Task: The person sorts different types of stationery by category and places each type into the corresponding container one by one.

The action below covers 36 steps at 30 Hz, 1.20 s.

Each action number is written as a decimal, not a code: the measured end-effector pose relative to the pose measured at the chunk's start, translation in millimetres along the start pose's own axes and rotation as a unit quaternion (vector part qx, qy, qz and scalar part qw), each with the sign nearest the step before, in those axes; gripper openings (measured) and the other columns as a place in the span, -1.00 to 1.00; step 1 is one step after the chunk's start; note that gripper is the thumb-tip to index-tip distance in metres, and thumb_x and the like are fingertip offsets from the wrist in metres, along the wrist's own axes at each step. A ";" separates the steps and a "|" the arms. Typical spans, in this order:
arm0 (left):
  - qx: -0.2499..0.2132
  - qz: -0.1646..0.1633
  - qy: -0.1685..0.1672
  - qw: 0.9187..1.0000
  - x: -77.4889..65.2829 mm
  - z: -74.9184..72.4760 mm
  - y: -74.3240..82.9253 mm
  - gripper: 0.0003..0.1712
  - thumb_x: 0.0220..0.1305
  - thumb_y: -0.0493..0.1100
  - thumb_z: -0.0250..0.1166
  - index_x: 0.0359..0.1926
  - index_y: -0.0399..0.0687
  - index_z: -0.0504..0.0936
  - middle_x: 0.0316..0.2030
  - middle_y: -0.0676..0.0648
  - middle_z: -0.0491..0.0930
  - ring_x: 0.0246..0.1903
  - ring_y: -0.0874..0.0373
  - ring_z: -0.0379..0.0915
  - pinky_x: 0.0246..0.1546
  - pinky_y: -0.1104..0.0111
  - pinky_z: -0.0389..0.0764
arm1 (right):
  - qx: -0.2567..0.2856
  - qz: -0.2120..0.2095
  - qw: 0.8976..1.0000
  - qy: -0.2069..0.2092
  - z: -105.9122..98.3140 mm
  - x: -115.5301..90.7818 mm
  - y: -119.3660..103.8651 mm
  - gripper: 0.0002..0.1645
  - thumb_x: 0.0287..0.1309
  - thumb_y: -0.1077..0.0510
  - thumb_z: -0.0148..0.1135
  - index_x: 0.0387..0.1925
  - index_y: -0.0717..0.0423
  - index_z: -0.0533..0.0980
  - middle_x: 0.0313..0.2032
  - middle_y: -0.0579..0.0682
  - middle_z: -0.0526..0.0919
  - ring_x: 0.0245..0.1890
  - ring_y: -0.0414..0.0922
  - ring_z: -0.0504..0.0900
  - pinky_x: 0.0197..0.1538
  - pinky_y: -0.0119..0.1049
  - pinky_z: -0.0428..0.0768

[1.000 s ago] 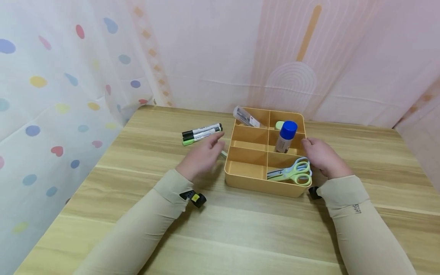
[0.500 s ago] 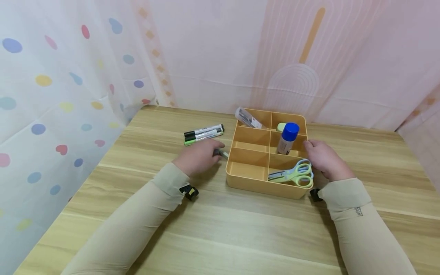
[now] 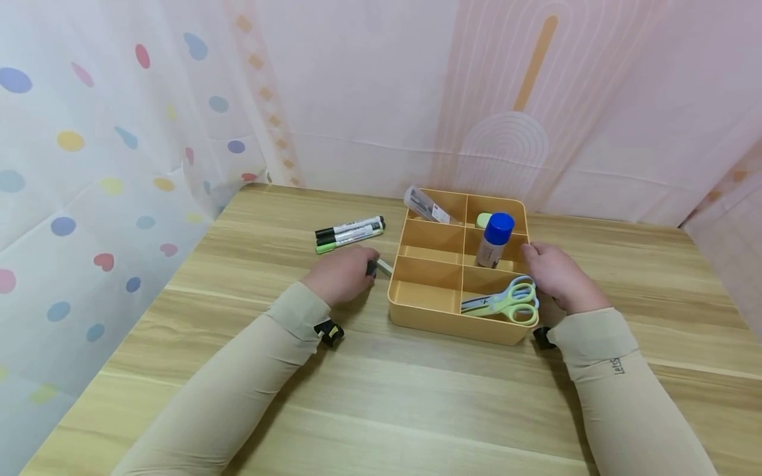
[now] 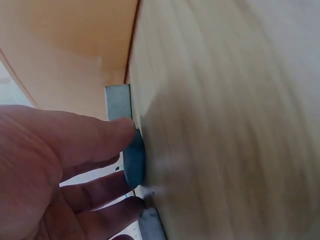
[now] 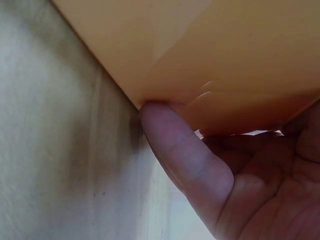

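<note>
My left hand is beside the left wall of a tan desk organizer divided into compartments. Thumb and fingers pinch a narrow object with a flat grey-green end and a dark teal part; its kind cannot be told. In the left wrist view, that end points at the organizer's wall, low over the table. My right hand holds the organizer's right side, the thumb pressed on its outer wall. Inside the organizer are a blue-capped glue stick, scissors, and a clear case.
Several markers, black and green, lie side by side left of the organizer on the wooden table. A pale green item sits in the back right compartment. A patterned curtain hangs behind the table.
My left hand has drawn back from beside the markers toward me, and its fingers have closed on the grey-green and teal object. My right hand stays at the organizer.
</note>
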State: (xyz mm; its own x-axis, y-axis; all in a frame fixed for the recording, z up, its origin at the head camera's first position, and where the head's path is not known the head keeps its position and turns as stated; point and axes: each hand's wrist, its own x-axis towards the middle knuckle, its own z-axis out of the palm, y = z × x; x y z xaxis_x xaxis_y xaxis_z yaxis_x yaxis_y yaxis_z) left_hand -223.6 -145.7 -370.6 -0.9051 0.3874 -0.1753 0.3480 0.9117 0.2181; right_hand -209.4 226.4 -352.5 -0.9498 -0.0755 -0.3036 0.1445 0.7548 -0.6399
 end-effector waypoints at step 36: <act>0.004 -0.017 0.049 0.999 0.4 -12.7 2.5 -0.54 0.45 -0.14 0.24 0.30 -0.13 0.64 0.14 -0.17 0.71 -0.10 0.04 0.61 -0.05 0.17 0.69 | 0.011 -0.003 1.000 -0.003 -0.7 -1.4 -1.7 -0.27 0.67 -0.13 -0.49 0.24 0.36 0.41 -0.15 0.22 0.47 0.12 0.21 0.44 0.20 0.13 0.47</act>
State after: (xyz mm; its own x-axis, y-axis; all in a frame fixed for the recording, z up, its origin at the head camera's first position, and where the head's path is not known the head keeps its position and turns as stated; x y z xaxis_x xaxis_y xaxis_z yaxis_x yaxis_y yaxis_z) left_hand -226.2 -145.0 -357.9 -0.9362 0.3406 -0.0869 0.3175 0.9255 0.2067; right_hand -208.5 225.6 -350.5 -0.9493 -0.0833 -0.3033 0.1447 0.7404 -0.6564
